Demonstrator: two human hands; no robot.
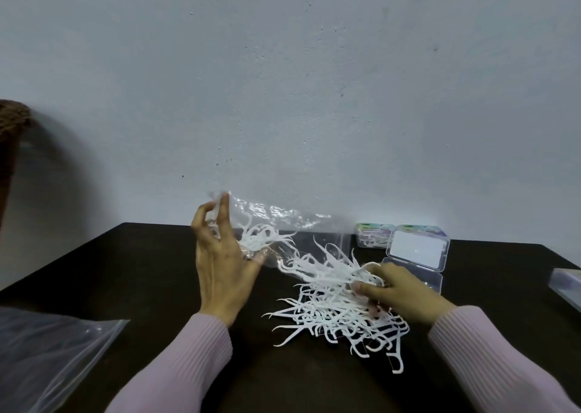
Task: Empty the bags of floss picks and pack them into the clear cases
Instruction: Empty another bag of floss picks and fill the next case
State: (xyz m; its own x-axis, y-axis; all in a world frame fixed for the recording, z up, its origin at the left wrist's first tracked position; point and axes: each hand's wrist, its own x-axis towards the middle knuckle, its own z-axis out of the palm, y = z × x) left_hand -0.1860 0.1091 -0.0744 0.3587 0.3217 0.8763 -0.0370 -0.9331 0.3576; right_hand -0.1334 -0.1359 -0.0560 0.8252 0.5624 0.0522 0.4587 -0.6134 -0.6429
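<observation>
Dark and nearly black, the bench (151,274) runs up to a pale blue-grey wall (283,82). On it lies a loose heap of white floss picks (333,315), spread from the middle toward the right. Above the heap hangs a clear plastic bag (283,224), tilted with its mouth down toward the pile; a small bunch of picks remains inside near its upper left end. The left hand (220,264) holds the bag up, its grip pinching the plastic between thumb and fingers. The right hand (396,293) rests on the heap, its grip curled round several picks at the bag's mouth. Just behind that hand stands an open clear case (418,250), lid raised, and touching it at the back a closed case (372,235) with picks in it. Another clear bag (47,359) lies at the near left, and part of one more case (566,282) shows at the right edge.
</observation>
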